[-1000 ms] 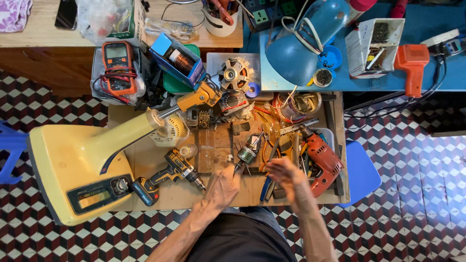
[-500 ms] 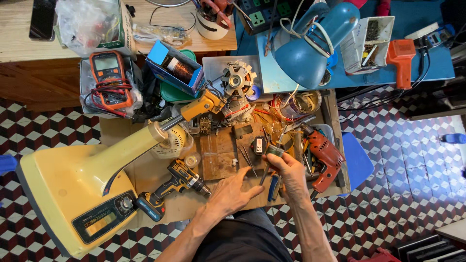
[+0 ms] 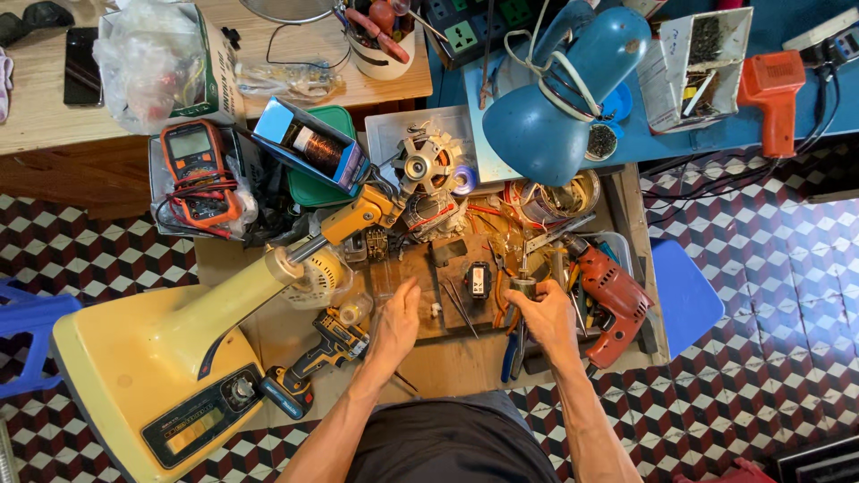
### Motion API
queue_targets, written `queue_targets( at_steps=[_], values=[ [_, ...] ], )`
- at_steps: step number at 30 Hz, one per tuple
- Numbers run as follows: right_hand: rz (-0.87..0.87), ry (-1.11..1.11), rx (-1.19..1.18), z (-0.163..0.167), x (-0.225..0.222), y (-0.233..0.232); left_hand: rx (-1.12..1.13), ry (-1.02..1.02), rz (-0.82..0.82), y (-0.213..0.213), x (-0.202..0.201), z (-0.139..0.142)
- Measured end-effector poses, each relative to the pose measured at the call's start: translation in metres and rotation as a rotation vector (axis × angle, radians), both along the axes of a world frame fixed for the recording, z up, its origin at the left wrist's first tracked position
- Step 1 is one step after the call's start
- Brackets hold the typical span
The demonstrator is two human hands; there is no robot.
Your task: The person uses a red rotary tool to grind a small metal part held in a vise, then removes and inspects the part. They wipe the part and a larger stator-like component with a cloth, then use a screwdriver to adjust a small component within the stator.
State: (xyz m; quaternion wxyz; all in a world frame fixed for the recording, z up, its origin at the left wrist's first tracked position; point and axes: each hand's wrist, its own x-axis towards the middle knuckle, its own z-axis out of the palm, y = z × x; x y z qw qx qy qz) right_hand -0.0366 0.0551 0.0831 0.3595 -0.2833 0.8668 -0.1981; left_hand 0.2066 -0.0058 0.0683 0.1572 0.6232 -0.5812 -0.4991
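Note:
My left hand (image 3: 396, 324) rests flat, fingers together, on a worn wooden board (image 3: 429, 277) in the middle of a cluttered low workbench. My right hand (image 3: 541, 317) is closed around a small grey metal cylinder (image 3: 523, 286) just right of the board. Between the hands lie a small black module (image 3: 479, 280) and thin tweezers (image 3: 458, 302). A cordless drill (image 3: 313, 362) lies left of my left hand. A red electric drill (image 3: 613, 300) lies right of my right hand.
A yellow fan base with its neck (image 3: 170, 367) fills the left. A blue desk lamp (image 3: 564, 98) hangs over the bench back. An orange multimeter (image 3: 199, 174), a motor stator (image 3: 425, 165), blue-handled pliers (image 3: 510, 353) and a blue stool (image 3: 684, 295) surround the work spot.
Both hands moved forward onto the bench. The left hand settled on the wooden board and the right hand closed on the small metal cylinder.

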Motion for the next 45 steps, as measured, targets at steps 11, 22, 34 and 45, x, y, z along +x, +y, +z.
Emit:
queue_targets(
  at_steps=[11, 22, 34, 45],
  values=[
    [0.173, 0.080, 0.310, -0.079, 0.000, -0.038, -0.018, -0.039, 0.190, -0.047, -0.042, -0.035],
    [0.132, 0.020, 0.047, -0.050, -0.003, -0.075, -0.045, 0.198, 0.084, -0.049, -0.078, -0.024],
    [0.464, 0.083, -0.171, -0.075, 0.033, -0.161, -0.153, -0.013, 0.538, -0.009, 0.061, 0.050],
    [0.394, 0.146, -0.108, -0.098, 0.062, -0.186, 0.110, 0.235, 0.663, 0.038, 0.061, 0.014]
  ],
)
